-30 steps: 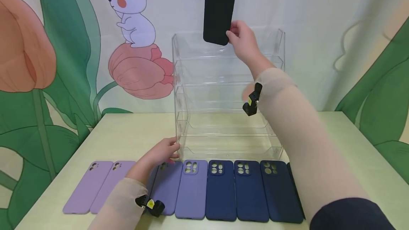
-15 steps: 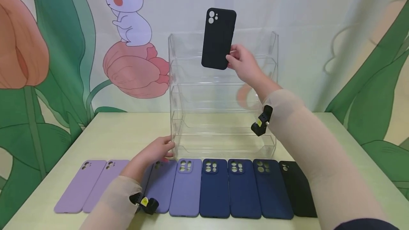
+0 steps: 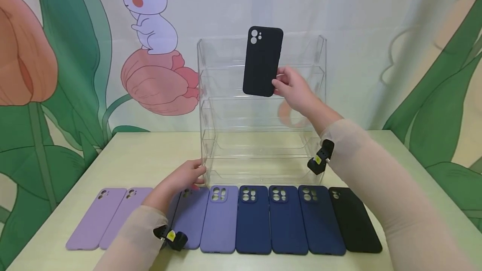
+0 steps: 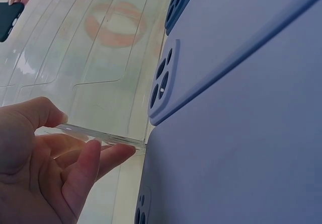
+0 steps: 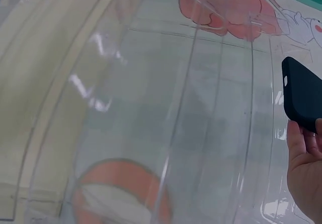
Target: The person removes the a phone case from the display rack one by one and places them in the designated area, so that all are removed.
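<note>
A black phone case (image 3: 262, 62) is upright in my right hand (image 3: 295, 91), pinched at its lower right edge between thumb and fingers. It overlaps the upper tiers of a clear acrylic tiered rack (image 3: 260, 154) in the head view. In the right wrist view, the same case (image 5: 304, 95) shows at the right side. My left hand (image 3: 184, 179) grips the rack's lower left side panel; the left wrist view shows the thumb on one face of the clear panel (image 4: 100, 134) and the fingers on the other.
Along the table's front lies a row of phone cases: several purple ones (image 3: 219, 225), three dark blue ones (image 3: 290, 225) and a black one (image 3: 355, 221) at the right end. My left forearm hides part of the row. A curtain (image 3: 361, 53) printed with plants and a rabbit hangs behind.
My right hand has lowered the black phone case from above the rack to in front of its upper tiers. The left hand keeps its hold on the rack. The view has shifted slightly.
</note>
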`<state>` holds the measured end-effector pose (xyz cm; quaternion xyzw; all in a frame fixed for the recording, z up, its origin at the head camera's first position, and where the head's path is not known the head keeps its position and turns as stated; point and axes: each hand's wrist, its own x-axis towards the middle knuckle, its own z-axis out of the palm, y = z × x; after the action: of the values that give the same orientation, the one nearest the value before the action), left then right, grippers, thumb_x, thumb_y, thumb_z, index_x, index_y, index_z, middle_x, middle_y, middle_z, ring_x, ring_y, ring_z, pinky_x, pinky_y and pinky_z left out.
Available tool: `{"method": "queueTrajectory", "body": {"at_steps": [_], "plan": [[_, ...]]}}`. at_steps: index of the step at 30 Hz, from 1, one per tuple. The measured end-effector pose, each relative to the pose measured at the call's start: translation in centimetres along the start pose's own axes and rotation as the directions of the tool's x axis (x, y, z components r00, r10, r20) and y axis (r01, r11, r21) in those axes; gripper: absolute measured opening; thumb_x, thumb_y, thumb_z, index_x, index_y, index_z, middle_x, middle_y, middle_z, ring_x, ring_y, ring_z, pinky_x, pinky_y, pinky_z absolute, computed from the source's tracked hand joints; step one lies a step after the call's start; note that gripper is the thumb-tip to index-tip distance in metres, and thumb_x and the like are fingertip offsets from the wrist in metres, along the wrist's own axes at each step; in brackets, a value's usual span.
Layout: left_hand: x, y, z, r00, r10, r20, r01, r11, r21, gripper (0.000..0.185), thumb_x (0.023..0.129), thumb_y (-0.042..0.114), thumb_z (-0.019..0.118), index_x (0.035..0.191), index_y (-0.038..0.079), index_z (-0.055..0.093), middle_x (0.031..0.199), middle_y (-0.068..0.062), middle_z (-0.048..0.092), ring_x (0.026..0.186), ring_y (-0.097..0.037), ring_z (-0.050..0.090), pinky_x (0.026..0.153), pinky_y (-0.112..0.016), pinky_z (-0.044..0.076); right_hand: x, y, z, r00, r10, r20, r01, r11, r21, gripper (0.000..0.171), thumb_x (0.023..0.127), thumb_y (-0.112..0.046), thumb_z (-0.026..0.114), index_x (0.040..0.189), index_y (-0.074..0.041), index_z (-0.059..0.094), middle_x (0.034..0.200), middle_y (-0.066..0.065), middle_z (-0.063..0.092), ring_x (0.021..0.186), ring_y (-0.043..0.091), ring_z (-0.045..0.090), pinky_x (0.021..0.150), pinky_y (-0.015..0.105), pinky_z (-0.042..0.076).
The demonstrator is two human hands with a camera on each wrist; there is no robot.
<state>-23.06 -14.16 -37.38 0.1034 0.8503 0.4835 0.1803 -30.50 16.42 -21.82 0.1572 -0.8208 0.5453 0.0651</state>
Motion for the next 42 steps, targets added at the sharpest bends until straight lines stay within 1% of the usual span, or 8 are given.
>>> {"method": "queueTrajectory", "body": {"at_steps": [7, 14, 18, 22, 26, 33, 35, 42], "plan": [[0.1, -0.1, 0.0, 1.000, 0.000, -0.003, 0.000, 1.000, -0.001, 0.053, 0.095, 0.013, 0.034, 0.143, -0.008, 0.025, 0.139, -0.031, 0.034, 0.107, -0.039, 0.056, 0.071, -0.039, 0.054, -2.1, 1.2, 0.0, 0.998, 0.027, 0.048, -0.026, 1.000, -0.005, 0.035, 0.097, -0.010, 0.046, 0.129, 0.003, 0.039, 0.119, 0.020, 0.053, 0.106, 0.030, 0.057, 0.092, 0.038, 0.045], [0.1, -0.3, 0.0, 1.000, 0.004, -0.003, -0.004, 1.000, -0.012, 0.052, 0.094, 0.012, 0.033, 0.142, -0.008, 0.028, 0.137, -0.031, 0.038, 0.106, -0.039, 0.057, 0.068, -0.039, 0.054, -3.5, 2.2, 0.5, 0.997, 0.011, 0.079, -0.010, 1.000, -0.007, 0.034, 0.097, -0.006, 0.047, 0.128, 0.006, 0.041, 0.114, 0.025, 0.056, 0.102, 0.032, 0.059, 0.088, 0.037, 0.048], [0.0, -0.2, 0.0, 1.000, 0.003, -0.005, -0.003, 1.000, -0.010, 0.052, 0.094, 0.012, 0.033, 0.142, -0.008, 0.027, 0.138, -0.031, 0.036, 0.107, -0.039, 0.057, 0.068, -0.039, 0.054, -4.1, 2.6, 0.7, 0.995, 0.012, 0.099, -0.014, 1.000, 0.020, 0.033, 0.096, -0.003, 0.046, 0.127, 0.007, 0.040, 0.113, 0.026, 0.056, 0.100, 0.032, 0.059, 0.087, 0.037, 0.048], [0.0, 0.0, 0.0, 1.000, 0.002, -0.001, -0.002, 1.000, -0.010, 0.051, 0.095, 0.012, 0.033, 0.142, -0.008, 0.027, 0.139, -0.031, 0.035, 0.107, -0.039, 0.056, 0.069, -0.040, 0.054, -4.8, 3.1, 0.6, 0.993, 0.030, 0.114, -0.031, 0.999, 0.010, 0.034, 0.096, -0.004, 0.047, 0.128, 0.005, 0.040, 0.113, 0.024, 0.056, 0.101, 0.030, 0.059, 0.088, 0.037, 0.048], [0.1, -0.1, 0.0, 1.000, -0.004, 0.011, 0.004, 1.000, -0.021, 0.053, 0.096, 0.012, 0.032, 0.143, -0.008, 0.022, 0.141, -0.032, 0.032, 0.109, -0.040, 0.055, 0.071, -0.041, 0.053, -5.8, 3.7, 0.6, 0.991, 0.024, 0.134, -0.023, 1.000, -0.009, 0.033, 0.096, -0.006, 0.048, 0.128, 0.002, 0.042, 0.114, 0.022, 0.057, 0.103, 0.030, 0.059, 0.087, 0.038, 0.048], [0.1, -0.1, 0.1, 1.000, -0.006, 0.004, 0.006, 1.000, -0.021, 0.052, 0.096, 0.013, 0.033, 0.143, -0.006, 0.026, 0.137, -0.030, 0.038, 0.108, -0.039, 0.056, 0.070, -0.040, 0.053, -7.6, 4.4, 0.8, 0.986, 0.012, 0.169, -0.015, 1.000, 0.016, 0.033, 0.096, -0.003, 0.048, 0.128, 0.004, 0.042, 0.115, 0.023, 0.058, 0.104, 0.031, 0.059, 0.085, 0.038, 0.050], [0.0, -0.1, 0.0, 1.000, -0.004, 0.006, 0.004, 1.000, -0.013, 0.052, 0.095, 0.014, 0.033, 0.143, -0.005, 0.027, 0.138, -0.030, 0.037, 0.108, -0.039, 0.056, 0.070, -0.039, 0.053, -8.0, 4.5, 0.9, 0.984, 0.013, 0.178, -0.015, 1.000, 0.014, 0.033, 0.096, -0.003, 0.048, 0.127, 0.005, 0.042, 0.114, 0.024, 0.058, 0.103, 0.032, 0.059, 0.084, 0.038, 0.050], [0.0, -0.2, 0.0, 1.000, -0.007, 0.001, 0.007, 1.000, -0.013, 0.051, 0.096, 0.016, 0.035, 0.143, -0.003, 0.029, 0.137, -0.028, 0.040, 0.108, -0.037, 0.057, 0.071, -0.038, 0.053, -9.3, 4.9, 0.9, 0.981, 0.039, 0.191, -0.035, 0.999, -0.027, 0.035, 0.095, -0.004, 0.049, 0.129, 0.004, 0.042, 0.113, 0.024, 0.058, 0.101, 0.032, 0.060, 0.084, 0.039, 0.050]]}}
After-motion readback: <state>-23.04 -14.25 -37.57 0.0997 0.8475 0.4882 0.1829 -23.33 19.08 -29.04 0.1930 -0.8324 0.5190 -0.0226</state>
